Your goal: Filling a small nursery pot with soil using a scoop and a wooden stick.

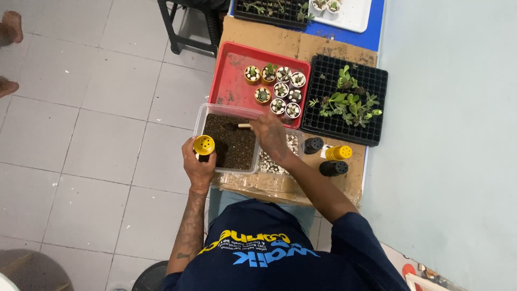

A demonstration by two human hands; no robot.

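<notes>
L hand (pixel 198 164) is wrapping tight round a small yellow pot (pixel 204 145), just past the soil tub (pixel 232 141) edge. R hand (pixel 271 134) is pinching a wooden-handled tool (pixel 243 125) over the soil; red tray (pixel 231 75) is sitting beyond, open floor left.

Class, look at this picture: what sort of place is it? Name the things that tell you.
Probably a small plant-potting workbench, perhaps in a nursery or home. A black seedling tray holds young plants, a red tray holds small potted succulents, and a clear tub of soil sits beside them.

Glossy yellow plastic pot (pixel 204 144); clear plastic tub (pixel 200 115), coarse dark soil (pixel 234 141); matt cardboard (pixel 269 36).
</notes>
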